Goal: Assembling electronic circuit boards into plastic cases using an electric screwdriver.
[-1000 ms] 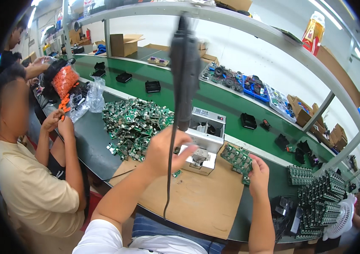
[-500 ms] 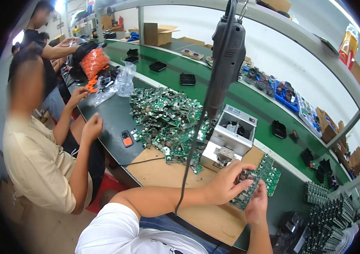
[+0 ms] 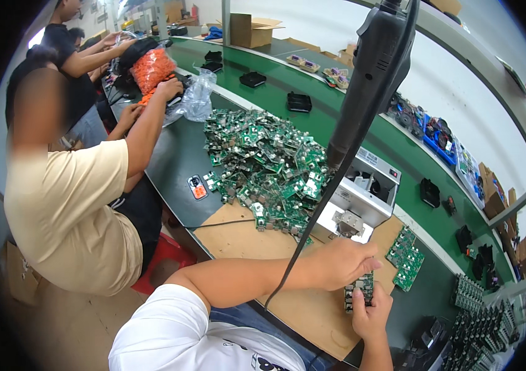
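Both of my hands are closed on one green circuit board (image 3: 351, 299), held over a brown work board (image 3: 300, 304). My left hand (image 3: 342, 263) grips its upper end, with the fingers curled and partly hidden. Lower down, my right hand (image 3: 373, 314) pinches the board, thumb lying across its face. Just beyond my left hand stands a silver bench machine (image 3: 362, 196) with a metal block at its front. Several green boards (image 3: 406, 260) lie to the right of my hands. A large heap of loose circuit boards (image 3: 263, 164) spreads out left of the machine.
A black electric screwdriver (image 3: 371, 77) hangs over the bench, its cable crossing near my left forearm. Stacked circuit boards (image 3: 479, 334) stand at the right. A co-worker in a beige shirt (image 3: 77, 216) sits at left. Behind runs a green conveyor (image 3: 331, 117) with black plastic cases.
The circuit board has turned more upright and sits lower between my hands. My left hand has shifted to its top end. The co-worker's hands have reached toward the orange parts.
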### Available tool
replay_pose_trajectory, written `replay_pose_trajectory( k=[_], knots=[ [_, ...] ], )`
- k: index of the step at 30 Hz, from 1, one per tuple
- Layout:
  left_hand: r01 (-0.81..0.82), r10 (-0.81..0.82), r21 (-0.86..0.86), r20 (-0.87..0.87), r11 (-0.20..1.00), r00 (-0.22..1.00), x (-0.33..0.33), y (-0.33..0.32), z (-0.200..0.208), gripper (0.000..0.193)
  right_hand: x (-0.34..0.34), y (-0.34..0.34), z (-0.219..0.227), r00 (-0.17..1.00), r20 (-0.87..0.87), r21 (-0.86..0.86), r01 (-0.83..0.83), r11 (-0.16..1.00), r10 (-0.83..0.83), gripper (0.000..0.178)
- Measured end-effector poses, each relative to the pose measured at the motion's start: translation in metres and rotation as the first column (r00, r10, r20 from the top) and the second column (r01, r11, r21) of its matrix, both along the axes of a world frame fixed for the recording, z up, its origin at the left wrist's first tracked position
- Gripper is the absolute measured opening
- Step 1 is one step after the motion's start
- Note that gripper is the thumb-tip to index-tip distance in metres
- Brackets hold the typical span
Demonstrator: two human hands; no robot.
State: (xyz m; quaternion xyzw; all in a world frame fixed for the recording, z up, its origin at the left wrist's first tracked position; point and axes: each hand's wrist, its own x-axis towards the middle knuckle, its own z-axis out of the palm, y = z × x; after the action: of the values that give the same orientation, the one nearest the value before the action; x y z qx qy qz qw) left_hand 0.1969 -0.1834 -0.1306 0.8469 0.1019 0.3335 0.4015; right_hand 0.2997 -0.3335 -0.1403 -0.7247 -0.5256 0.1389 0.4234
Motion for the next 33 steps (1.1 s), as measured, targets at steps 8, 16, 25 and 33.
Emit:
replay_pose_trajectory(
  k=[8, 16, 25, 33],
  knots=[
    [0.298, -0.297, -0.003, 0.059, 0.955, 0.953, -0.011, 0.020, 0.014, 0.030, -0.010, -0.005, -0.003, 0.996, 0.016, 0.014, -0.088, 0.996, 0.087, 0.014],
    [-0.186, 0.199, 0.198, -0.049, 0.962, 0.979, -0.047, 0.067, 0.037, 0.023, 0.010, -0.003, -0.005, 0.989, -0.105, -0.059, -0.113, 0.992, 0.106, 0.018],
    [-0.540, 0.491, 0.197, 0.251, 0.818, 0.835, -0.047, 0.071, 0.025, 0.056, 0.000, 0.007, -0.021, 0.866, -0.497, 0.074, 0.108, 0.991, -0.057, 0.028],
    [-0.155, 0.134, 0.213, 0.112, 0.965, 0.985, 0.001, -0.003, -0.004, 0.032, -0.006, 0.004, -0.010, 0.961, -0.246, 0.011, 0.130, 0.991, -0.123, 0.028]
  ],
)
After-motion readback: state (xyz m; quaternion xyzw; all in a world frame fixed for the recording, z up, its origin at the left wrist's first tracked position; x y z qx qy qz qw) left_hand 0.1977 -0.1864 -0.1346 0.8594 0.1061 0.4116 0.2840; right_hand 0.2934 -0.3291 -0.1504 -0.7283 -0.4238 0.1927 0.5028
